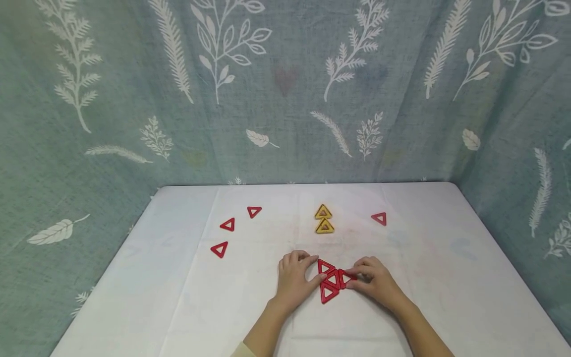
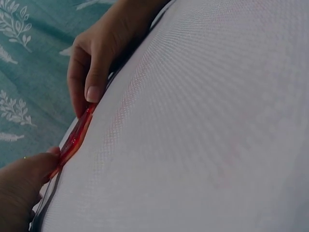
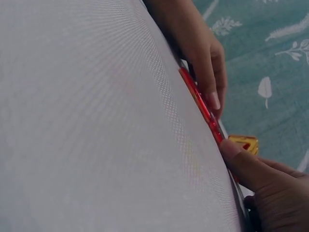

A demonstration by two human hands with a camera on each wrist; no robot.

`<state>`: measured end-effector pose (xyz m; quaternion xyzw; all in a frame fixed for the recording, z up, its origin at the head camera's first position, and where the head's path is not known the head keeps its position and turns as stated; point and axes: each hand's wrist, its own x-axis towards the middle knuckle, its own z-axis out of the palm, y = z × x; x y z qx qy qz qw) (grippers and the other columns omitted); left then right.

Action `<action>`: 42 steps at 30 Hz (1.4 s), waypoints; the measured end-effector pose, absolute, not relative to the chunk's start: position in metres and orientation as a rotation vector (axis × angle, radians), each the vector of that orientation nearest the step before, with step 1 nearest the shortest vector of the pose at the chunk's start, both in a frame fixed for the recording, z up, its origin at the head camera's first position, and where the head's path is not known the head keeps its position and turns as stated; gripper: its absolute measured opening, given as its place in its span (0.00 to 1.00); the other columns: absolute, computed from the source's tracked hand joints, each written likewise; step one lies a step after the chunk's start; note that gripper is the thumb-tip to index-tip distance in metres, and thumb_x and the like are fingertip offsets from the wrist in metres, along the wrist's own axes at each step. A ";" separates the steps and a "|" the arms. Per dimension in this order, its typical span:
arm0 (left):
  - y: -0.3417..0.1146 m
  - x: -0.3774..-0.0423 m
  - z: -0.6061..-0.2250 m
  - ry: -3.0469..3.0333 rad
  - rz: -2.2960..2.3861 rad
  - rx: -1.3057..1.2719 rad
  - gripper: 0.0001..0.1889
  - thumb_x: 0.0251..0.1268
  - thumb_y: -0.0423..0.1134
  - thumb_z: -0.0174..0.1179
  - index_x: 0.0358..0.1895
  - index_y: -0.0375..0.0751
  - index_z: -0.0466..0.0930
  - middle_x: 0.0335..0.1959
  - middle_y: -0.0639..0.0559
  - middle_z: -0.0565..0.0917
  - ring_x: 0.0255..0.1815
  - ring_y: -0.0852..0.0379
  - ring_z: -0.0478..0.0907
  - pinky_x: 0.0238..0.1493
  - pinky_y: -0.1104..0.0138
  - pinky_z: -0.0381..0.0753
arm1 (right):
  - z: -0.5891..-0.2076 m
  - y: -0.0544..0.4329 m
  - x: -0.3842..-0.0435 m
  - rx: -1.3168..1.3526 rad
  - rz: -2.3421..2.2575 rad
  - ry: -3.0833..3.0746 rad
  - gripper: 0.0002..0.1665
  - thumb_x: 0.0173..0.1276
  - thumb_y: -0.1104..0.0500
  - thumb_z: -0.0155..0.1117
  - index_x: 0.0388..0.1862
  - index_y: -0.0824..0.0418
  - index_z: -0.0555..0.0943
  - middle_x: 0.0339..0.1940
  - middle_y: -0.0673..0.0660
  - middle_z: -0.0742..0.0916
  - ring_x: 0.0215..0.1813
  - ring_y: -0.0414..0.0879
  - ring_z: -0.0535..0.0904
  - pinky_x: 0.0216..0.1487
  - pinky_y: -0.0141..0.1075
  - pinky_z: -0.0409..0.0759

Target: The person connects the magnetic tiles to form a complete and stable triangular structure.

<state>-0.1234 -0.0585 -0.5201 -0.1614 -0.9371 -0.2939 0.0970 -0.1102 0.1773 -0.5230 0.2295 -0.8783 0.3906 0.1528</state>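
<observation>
Several red triangular frame tiles lie edge to edge on the white table in the head view. My right hand (image 1: 379, 282) pinches the rightmost red triangle (image 1: 341, 279) by its outer point, thumb and index finger on either side. At the group's left side, my left hand (image 1: 294, 278) holds the tiles, its thumb on the middle triangle and its index finger at the corner of the upper triangle (image 1: 327, 264). A lower triangle (image 1: 331, 298) joins below. Both wrist views show the red tiles (image 2: 76, 136) edge-on between the hands.
Two yellow triangles (image 1: 324, 231) sit stacked point to base behind the group. Loose red triangles lie at the back left (image 1: 255, 208), further left (image 1: 234, 224), nearer left (image 1: 225, 249) and back right (image 1: 385, 219). A green leaf-patterned curtain (image 1: 285, 114) hangs behind the table.
</observation>
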 end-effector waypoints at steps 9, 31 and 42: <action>-0.058 -0.123 -0.517 -2.799 -0.947 -0.440 0.23 0.52 0.56 0.66 0.50 0.51 0.80 0.46 0.54 0.69 0.51 0.54 0.62 0.55 0.56 0.57 | -0.518 0.174 -0.107 0.520 1.015 -2.609 0.19 0.39 0.55 0.81 0.32 0.51 0.82 0.30 0.41 0.80 0.36 0.35 0.69 0.39 0.33 0.71; -0.059 -0.123 -0.516 -2.679 -1.118 -0.523 0.19 0.48 0.46 0.72 0.45 0.50 0.78 0.30 0.64 0.83 0.36 0.65 0.70 0.56 0.60 0.60 | -0.516 0.170 -0.104 0.479 1.111 -2.608 0.18 0.41 0.54 0.81 0.32 0.53 0.84 0.28 0.39 0.84 0.33 0.32 0.73 0.38 0.32 0.74; -0.060 -0.124 -0.519 -2.639 -1.014 -0.584 0.12 0.50 0.47 0.71 0.37 0.50 0.83 0.30 0.64 0.84 0.34 0.65 0.70 0.55 0.60 0.63 | -0.522 0.154 -0.098 0.539 1.369 -2.380 0.22 0.42 0.65 0.78 0.40 0.62 0.84 0.30 0.50 0.86 0.29 0.33 0.78 0.31 0.27 0.78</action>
